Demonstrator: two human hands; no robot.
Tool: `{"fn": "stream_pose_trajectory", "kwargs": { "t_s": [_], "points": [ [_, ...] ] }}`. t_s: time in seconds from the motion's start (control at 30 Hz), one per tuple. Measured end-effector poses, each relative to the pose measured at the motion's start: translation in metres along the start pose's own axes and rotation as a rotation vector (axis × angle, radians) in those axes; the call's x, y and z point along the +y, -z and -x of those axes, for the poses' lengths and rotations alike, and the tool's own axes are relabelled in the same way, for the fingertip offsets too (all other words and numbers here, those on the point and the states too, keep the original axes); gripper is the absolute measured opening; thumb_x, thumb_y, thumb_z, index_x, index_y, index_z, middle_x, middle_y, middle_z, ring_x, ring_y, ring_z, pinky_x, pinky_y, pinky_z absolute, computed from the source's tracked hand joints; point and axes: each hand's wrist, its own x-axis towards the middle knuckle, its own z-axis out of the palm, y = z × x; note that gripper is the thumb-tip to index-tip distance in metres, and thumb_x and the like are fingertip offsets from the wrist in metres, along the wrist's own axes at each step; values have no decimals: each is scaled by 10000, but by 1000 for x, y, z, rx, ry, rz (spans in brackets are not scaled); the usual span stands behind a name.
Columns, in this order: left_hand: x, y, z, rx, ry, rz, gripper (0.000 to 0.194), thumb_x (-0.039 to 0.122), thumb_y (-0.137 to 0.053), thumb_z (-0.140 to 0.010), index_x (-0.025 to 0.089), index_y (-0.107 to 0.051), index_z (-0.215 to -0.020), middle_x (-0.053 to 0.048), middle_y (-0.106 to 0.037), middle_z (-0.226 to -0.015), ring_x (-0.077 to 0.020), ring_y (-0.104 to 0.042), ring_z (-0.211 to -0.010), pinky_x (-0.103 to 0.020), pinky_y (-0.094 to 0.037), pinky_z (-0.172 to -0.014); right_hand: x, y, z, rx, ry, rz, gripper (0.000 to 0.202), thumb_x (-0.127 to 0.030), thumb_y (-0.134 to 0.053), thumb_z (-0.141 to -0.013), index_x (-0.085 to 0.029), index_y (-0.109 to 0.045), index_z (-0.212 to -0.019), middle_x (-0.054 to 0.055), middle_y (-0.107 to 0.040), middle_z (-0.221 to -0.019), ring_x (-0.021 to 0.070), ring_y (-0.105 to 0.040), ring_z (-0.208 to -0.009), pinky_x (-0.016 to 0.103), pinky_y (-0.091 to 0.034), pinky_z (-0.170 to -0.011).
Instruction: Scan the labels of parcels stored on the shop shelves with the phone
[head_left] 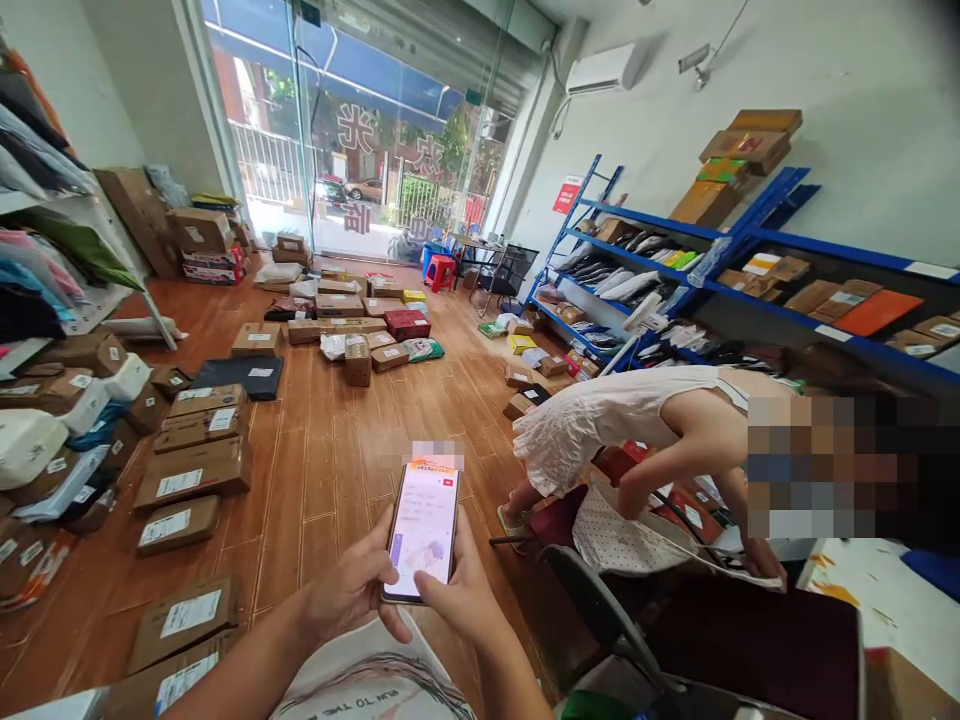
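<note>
A smartphone with a lit, mostly pale pink screen is held upright in front of my body at the lower middle of the head view. My left hand grips its left side, the thumb lying over the lower screen edge. Around the right side of the phone is my right hand, its thumb resting on the lower part of the screen. The text on the display is too small and blurred to read. My white printed shirt shows below the phone.
Cardboard parcels line the floor at left, and more boxes lie in the middle. A co-worker bends over a chair at right, near blue shelving. A red stool stands by the glass door.
</note>
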Motion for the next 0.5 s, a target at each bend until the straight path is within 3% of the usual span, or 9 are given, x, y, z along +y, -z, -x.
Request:
{"fn": "stream_pose_trajectory", "kwargs": {
  "t_s": [0.1, 0.2, 0.3, 0.43, 0.5],
  "points": [
    [0, 6, -2, 59, -19, -117, 1039, 139, -609, -665, 344, -70, -1529, -103, -542, -1249, -216, -585, -907, -258, -585, -516, 1, -2, -12, 21, 12, -41, 695, -154, -730, -504, -275, -491, -1145, 9, -729, -1080, 221, -696, -935, 329, -521, -834],
    [-3, 11, -7, 82, -50, -211, 1035, 123, -590, -690, 419, -51, -1522, -81, -523, -1261, -226, -575, -945, -253, -577, -528, -2, -3, -29, 77, 17, -89, 489, -394, -769, -598, -222, -608, -1028, 43, -764, -968, 244, -706, -866, 340, -539, -768],
    [-5, 14, -11, 74, -41, -211, 1026, 112, -566, -649, 399, -115, -1525, -74, -532, -1218, -241, -556, -976, -265, -581, -541, -6, -2, -46, 146, 47, -58, 498, -627, -725, -648, -181, -679, -867, 62, -765, -814, 232, -689, -713, 333, -531, -663],
    [-5, 12, -16, 69, 5, -150, 1065, 117, -562, -601, 369, -110, -1532, -70, -556, -1150, -245, -565, -961, -262, -581, -522, -1, 7, -56, 211, 61, -32, 558, -708, -713, -623, -172, -704, -776, 44, -734, -697, 207, -643, -619, 310, -497, -585],
    [-4, 10, -19, 56, 14, -109, 1085, 122, -562, -595, 370, -76, -1533, -65, -565, -1100, -255, -581, -959, -257, -577, -500, 4, 15, -56, 262, 86, -21, 564, -724, -686, -643, -180, -718, -791, 32, -735, -735, 203, -640, -680, 304, -499, -637]
  ]
}}
